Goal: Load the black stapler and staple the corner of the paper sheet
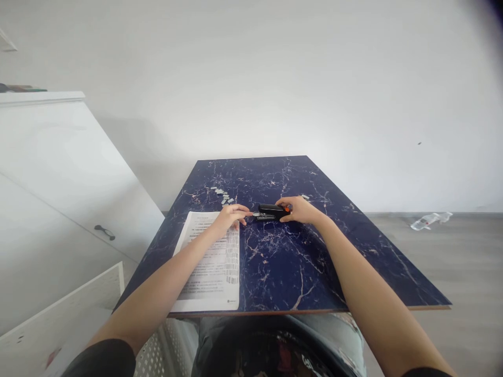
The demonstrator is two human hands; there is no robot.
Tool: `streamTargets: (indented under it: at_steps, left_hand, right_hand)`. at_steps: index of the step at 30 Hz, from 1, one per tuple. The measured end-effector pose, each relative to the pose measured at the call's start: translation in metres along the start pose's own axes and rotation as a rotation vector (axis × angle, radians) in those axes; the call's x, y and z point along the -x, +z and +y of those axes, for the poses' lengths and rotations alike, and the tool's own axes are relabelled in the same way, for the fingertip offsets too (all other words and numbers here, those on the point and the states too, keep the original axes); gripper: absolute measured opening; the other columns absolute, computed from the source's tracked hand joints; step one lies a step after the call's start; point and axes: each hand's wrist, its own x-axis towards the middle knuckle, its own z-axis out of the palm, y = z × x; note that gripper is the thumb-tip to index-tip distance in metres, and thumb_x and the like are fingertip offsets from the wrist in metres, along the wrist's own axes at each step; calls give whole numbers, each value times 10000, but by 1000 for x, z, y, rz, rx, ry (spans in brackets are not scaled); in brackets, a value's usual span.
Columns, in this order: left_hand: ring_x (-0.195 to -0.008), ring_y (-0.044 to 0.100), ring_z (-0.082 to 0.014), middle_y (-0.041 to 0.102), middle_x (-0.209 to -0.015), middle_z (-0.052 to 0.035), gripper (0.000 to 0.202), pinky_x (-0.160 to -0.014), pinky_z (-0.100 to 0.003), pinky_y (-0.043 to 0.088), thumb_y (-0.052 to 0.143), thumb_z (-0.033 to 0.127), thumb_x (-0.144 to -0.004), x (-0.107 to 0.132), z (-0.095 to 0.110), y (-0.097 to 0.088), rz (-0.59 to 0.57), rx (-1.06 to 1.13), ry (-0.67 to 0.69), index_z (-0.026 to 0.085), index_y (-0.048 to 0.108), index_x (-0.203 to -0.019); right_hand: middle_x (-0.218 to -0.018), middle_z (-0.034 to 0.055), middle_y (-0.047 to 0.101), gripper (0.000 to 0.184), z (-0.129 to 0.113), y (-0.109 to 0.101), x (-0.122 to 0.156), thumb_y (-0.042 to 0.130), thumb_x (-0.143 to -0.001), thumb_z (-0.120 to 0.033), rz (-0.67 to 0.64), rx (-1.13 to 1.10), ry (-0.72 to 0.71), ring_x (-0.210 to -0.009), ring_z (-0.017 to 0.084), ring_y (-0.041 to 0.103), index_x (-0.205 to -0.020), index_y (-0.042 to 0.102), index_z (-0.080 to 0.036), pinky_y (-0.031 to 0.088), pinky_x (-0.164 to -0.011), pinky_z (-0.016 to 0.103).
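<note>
A black stapler [271, 211] with an orange end lies on the dark blue marbled table [298, 262], towards the far side. My right hand [299, 209] is closed over its right end. My left hand [232, 215] pinches at the stapler's metal front end, fingers drawn together. What the left fingertips hold, if anything, is too small to name. The left hand rests over the top right corner of a printed white sheet [212, 264]. Several loose strips of staples [222, 195] lie just beyond the left hand.
A white cabinet [58, 173] with a dark handle stands to the left, and a white board [58, 319] leans below it. A crumpled clear plastic bottle [430, 220] lies on the grey floor at right. A white wall is behind the table.
</note>
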Motion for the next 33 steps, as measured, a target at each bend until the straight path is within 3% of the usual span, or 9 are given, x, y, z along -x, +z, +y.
streamTargets:
  at_steps: [8,15,22,29,33]
  left_hand:
    - [-862,738,-214,586,-1401,-229,411,-434,-184,462,762,274,-789,3,5,7,-159,221,-63,151,629,-1158]
    - [-1079,713,-303,569,-1420,-227,429,-471,-190,517,733,255,-821,6,8,12,-186,242,-41,153,625,-1223]
    - [-1094,707,-326,575,-1417,-223,453,-445,-184,497,713,249,-820,6,11,13,-204,214,-49,159,610,-1251]
    - [-797,751,-222,661,-1309,-169,361,-479,-239,516,677,435,-862,8,11,13,-85,14,54,179,631,-1112]
    - [-593,655,-143,748,-935,-92,339,-521,-254,488,514,470,-941,5,5,1,158,-344,224,178,639,-823]
  right_hand:
    - [-1029,34,759,504,2,2,-1,836,-651,-316,2,-25,35,-885,234,697,-1137,713,-262,525,-824,348]
    - [-1027,38,762,499,3,3,-2,854,-630,-313,4,-21,46,-880,239,705,-1107,719,-262,537,-819,351]
    - [-987,32,763,510,-2,1,-1,861,-630,-325,15,1,30,-857,234,701,-1113,710,-259,526,-811,345]
    - [-977,16,747,458,-3,1,0,822,-685,-324,-2,59,-21,-877,236,679,-1123,709,-258,494,-807,331]
    - [-989,38,735,381,-7,7,-3,784,-749,-401,-12,104,-53,-883,246,666,-1087,707,-243,482,-787,331]
